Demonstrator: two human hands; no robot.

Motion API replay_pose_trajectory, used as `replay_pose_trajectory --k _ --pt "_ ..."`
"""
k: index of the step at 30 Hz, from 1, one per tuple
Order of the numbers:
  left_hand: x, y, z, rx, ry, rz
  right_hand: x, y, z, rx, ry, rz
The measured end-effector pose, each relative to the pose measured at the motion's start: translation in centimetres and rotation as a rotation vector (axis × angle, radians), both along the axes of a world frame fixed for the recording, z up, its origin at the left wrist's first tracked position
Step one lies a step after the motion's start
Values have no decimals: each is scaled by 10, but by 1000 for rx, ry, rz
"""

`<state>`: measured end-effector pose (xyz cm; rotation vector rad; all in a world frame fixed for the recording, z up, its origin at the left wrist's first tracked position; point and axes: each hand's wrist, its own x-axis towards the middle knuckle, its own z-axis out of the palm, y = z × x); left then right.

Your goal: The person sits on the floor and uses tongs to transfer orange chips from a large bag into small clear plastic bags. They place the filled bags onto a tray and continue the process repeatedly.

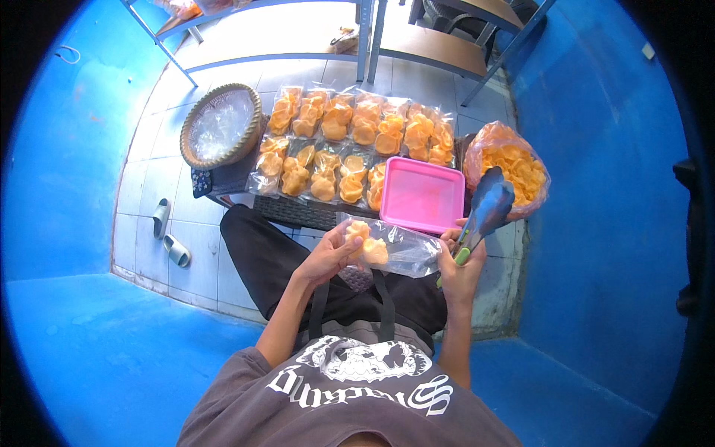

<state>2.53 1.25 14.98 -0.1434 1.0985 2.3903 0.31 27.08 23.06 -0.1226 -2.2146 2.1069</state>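
Note:
Above my lap I hold a clear plastic bag stretched sideways, with a few orange crackers at its left end. My left hand is closed on that end, fingers round the crackers. At the bag's other end, my right hand grips the plastic and also a pair of tongs with blue tips and green handles, pointing up and away. Just beyond the bag lies a bare pink tray. Right of it stands a large plastic bag of loose crackers, partly behind the tongs.
Two rows of filled cracker packets cover the low woven table. A round basket at its left holds clear plastic bags. Metal-framed shelves stand beyond. Slippers lie on the tiled floor at left; blue walls flank both sides.

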Motion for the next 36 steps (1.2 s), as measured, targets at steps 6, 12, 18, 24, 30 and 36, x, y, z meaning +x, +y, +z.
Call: replay_pose_trajectory --k 6,12,18,24,30,36 --pt "2 6 3 54 119 98 2 0 -3 5 -21 41" --pt "-7 -5 2 -128 110 -65 3 6 -7 -168 -103 52" --pt "0 -7 -8 11 71 -38 1 5 -4 -306 -107 28" --pt "2 -9 -28 138 -44 -140 4 4 3 -312 -134 39" --pt "6 -1 -30 211 26 -26 5 4 10 -404 -118 118" --pt "9 -1 -24 389 49 -153 4 5 10 -368 -115 143"
